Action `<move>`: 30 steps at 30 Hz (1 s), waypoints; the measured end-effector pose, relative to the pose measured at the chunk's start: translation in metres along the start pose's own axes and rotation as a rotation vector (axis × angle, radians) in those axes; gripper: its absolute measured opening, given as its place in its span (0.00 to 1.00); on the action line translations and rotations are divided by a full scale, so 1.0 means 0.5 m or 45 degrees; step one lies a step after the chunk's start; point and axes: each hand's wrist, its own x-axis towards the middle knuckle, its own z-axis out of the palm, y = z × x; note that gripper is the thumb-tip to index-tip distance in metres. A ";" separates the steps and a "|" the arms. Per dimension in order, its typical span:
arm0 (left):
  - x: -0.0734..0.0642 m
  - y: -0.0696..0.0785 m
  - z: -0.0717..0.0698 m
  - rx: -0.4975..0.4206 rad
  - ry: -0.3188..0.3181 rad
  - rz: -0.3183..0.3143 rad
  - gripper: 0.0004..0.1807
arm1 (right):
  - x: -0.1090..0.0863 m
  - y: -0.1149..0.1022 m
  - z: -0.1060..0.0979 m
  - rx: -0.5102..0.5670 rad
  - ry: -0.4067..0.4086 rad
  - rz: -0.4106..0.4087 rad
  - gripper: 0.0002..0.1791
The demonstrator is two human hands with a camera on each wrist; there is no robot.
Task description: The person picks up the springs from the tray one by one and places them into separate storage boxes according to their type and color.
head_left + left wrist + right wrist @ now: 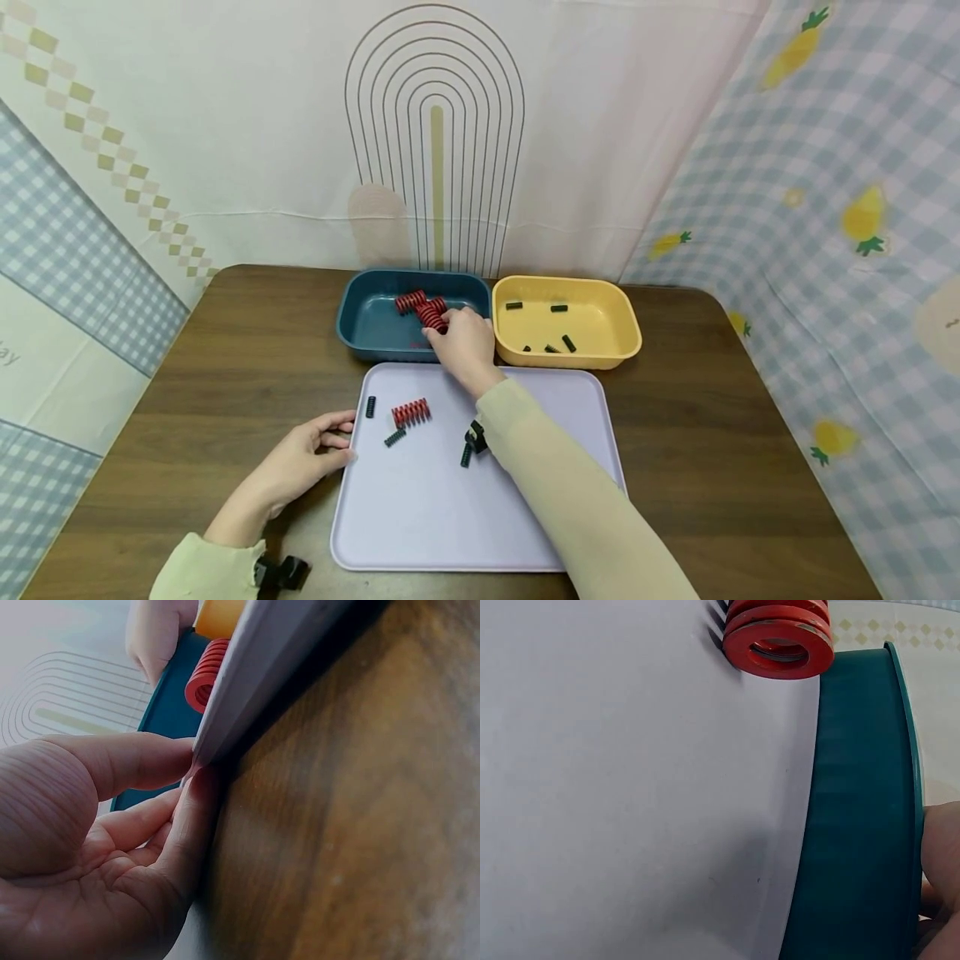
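Note:
My right hand (467, 342) reaches over the front wall of the dark blue bin (375, 348), its thumb and fingers pinching a red coil spring (430, 315). More red springs (409, 301) lie beside it inside that bin. At the left rim of the pale lilac tray (420, 517), my left hand (303, 458) grips the edge; the left wrist view has the thumb (142, 761) above the rim and fingers below. On the tray a red spring (411, 412) lies near small dark springs (371, 407). The right wrist view catches that red spring's end (778, 649), while the right fingertips are hidden there.
A yellow bin (630, 350) holding several small dark springs (568, 343) stands right beside the blue one, both behind the tray. Another dark spring (466, 455) lies by my right wrist's camera. Beneath everything is a brown wooden table (697, 433), with patterned cloth behind and at the sides.

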 end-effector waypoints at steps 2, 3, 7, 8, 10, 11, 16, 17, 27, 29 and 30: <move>0.000 0.000 0.000 -0.001 0.002 0.000 0.32 | 0.000 0.000 0.000 0.009 -0.003 0.003 0.20; 0.001 0.000 0.000 -0.002 0.003 -0.002 0.32 | 0.000 -0.001 -0.001 0.015 -0.005 0.007 0.19; 0.000 0.000 0.000 -0.004 0.000 0.004 0.32 | 0.000 -0.001 -0.001 0.028 -0.017 0.020 0.16; 0.000 0.000 0.000 -0.006 0.000 0.004 0.32 | 0.000 -0.001 -0.001 0.028 -0.020 0.022 0.16; 0.000 0.001 -0.001 -0.006 0.002 0.001 0.32 | 0.000 -0.001 -0.002 0.027 -0.019 0.019 0.15; 0.000 0.001 -0.001 -0.006 0.004 -0.002 0.32 | 0.000 -0.001 -0.002 0.029 -0.017 0.016 0.15; 0.000 0.001 0.000 -0.010 0.000 0.004 0.32 | -0.003 0.002 -0.003 0.056 0.002 -0.011 0.15; 0.000 0.000 0.000 -0.010 -0.003 0.007 0.32 | -0.005 0.004 -0.004 0.068 0.008 -0.018 0.15; 0.001 -0.007 0.000 -0.009 -0.020 0.030 0.33 | -0.047 0.028 -0.040 0.354 0.030 -0.121 0.15; 0.001 -0.007 0.000 -0.014 -0.019 0.033 0.33 | -0.061 0.036 -0.051 0.399 0.005 -0.142 0.16; 0.001 -0.007 0.000 -0.017 -0.021 0.037 0.33 | -0.069 0.040 -0.056 0.413 -0.008 -0.152 0.17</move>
